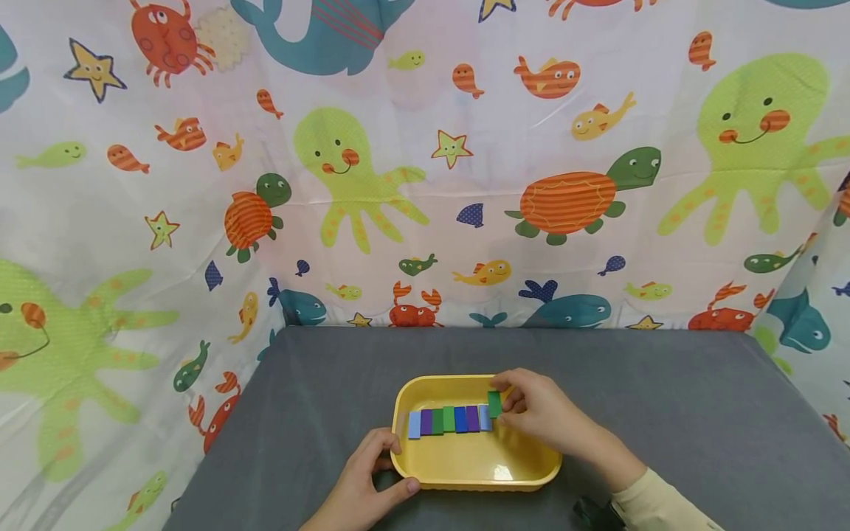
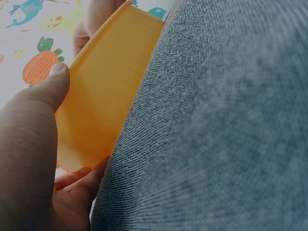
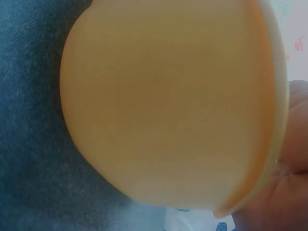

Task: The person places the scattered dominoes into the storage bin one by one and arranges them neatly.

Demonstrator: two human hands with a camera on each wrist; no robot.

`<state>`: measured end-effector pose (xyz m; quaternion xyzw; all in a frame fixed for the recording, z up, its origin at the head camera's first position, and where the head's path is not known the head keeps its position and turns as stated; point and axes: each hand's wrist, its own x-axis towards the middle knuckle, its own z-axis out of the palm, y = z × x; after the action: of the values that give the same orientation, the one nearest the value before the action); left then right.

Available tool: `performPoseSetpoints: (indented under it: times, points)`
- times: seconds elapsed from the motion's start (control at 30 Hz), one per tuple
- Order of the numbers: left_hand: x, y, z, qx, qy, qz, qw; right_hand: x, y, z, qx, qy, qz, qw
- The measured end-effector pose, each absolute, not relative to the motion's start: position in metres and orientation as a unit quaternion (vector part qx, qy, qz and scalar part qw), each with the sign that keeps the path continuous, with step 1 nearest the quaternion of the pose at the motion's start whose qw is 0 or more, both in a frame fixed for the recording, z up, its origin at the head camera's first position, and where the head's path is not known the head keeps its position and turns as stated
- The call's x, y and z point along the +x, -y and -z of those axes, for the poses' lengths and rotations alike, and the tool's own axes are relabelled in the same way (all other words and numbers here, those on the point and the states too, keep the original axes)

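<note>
A yellow tray with rounded corners holds a row of several small flat blocks, standing side by side. From the left they run light blue, purple, two greens, blue, purple and light blue. At the right end of that row, my right hand pinches a dark green block, slightly higher than the others. My left hand grips the tray's near left corner, with the thumb on the near rim and fingers at the left side. In the right wrist view the tray wall hides the blocks.
The tray stands on a grey cloth-covered table. Behind and at both sides hangs a curtain printed with sea animals. A dark object lies by the right sleeve, its kind unclear.
</note>
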<state>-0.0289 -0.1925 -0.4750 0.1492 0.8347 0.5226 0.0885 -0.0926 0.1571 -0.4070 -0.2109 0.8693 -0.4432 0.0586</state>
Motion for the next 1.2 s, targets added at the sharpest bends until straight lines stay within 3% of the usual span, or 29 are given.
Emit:
performPoseSetpoints:
  times: [0.57,1.2]
  points:
    - [-0.027,0.196,0.479,0.143,-0.835,-0.521,0.105,-0.096,-0.146,0.409,-0.186,-0.889,0.406,0.097]
    - [-0.029,0.194,0.476,0.141,-0.836,-0.519,0.108,-0.098,-0.135,0.41,-0.196,-0.931,0.293,0.089]
